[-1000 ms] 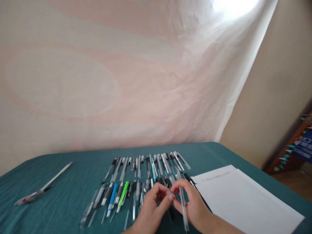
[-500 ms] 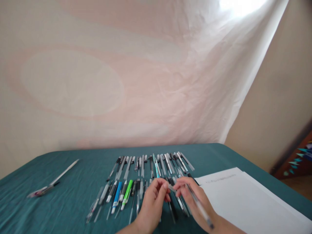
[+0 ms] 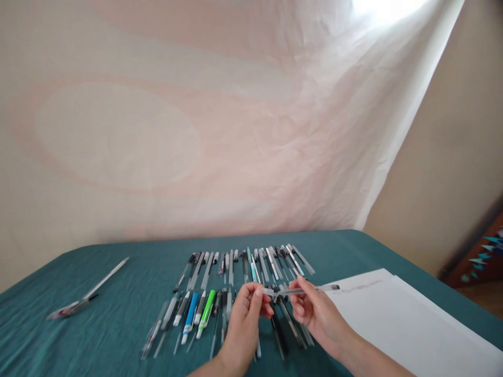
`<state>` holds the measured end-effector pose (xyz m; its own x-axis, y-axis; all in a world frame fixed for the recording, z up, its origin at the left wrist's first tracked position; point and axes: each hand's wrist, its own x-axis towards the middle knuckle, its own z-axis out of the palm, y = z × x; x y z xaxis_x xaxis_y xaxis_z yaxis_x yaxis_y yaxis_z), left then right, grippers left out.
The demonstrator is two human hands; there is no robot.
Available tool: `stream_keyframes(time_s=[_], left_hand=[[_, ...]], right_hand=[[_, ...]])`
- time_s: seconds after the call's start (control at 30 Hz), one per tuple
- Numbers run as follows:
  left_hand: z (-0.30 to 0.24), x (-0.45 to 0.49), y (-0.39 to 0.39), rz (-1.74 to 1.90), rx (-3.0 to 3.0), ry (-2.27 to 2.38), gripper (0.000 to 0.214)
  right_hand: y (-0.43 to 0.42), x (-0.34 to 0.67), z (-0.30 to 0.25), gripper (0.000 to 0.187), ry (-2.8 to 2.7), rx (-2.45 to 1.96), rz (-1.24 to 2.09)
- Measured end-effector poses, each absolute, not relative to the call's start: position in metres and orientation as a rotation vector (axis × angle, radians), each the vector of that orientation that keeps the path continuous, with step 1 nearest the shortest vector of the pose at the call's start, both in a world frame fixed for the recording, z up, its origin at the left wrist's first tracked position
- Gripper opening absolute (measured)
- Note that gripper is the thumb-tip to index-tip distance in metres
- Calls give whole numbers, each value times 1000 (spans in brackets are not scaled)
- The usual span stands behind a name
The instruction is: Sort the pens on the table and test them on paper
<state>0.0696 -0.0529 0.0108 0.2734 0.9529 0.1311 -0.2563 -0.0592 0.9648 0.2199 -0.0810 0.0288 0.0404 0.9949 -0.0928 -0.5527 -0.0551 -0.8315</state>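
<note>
My left hand (image 3: 244, 319) pinches the left end of a clear pen (image 3: 310, 289), where its cap seems to sit. My right hand (image 3: 314, 313) grips the same pen's barrel just to the right. The pen lies roughly level above the table, its dark tip pointing right over the paper's edge. Below both hands, several pens (image 3: 236, 293) lie in rows on the teal tablecloth (image 3: 118, 324), among them a blue one (image 3: 189, 317) and a green one (image 3: 206, 312).
White paper sheets (image 3: 393, 324) lie at the right of the table. A few pens (image 3: 88, 296) lie apart at the far left. A pale sheet (image 3: 196, 120) hangs behind the table. A wooden shelf (image 3: 481, 262) stands at the right edge.
The pen in my right hand swung from pointing down toward me to lying level, tip to the right. Both hands stayed together over the pen rows.
</note>
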Motion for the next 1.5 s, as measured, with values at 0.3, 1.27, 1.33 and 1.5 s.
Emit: stream_keyframes(time_s=[0.3,1.27,1.33,1.5], left_hand=[[12,73,-54,1110,1167,711,22],[15,69,-66,934,1338,639,29],[13,71,-68,907,1339,621,27],[9,72,-72,898,1377,594,24]], right_hand=[[-85,216,27,24,-773,-869,1438],[-94,205,23,28,-1058,-1037,1240],[-95,203,22,28,-1080,-1041,1262],[-94,208,26,32,-1105,-1091,1277]])
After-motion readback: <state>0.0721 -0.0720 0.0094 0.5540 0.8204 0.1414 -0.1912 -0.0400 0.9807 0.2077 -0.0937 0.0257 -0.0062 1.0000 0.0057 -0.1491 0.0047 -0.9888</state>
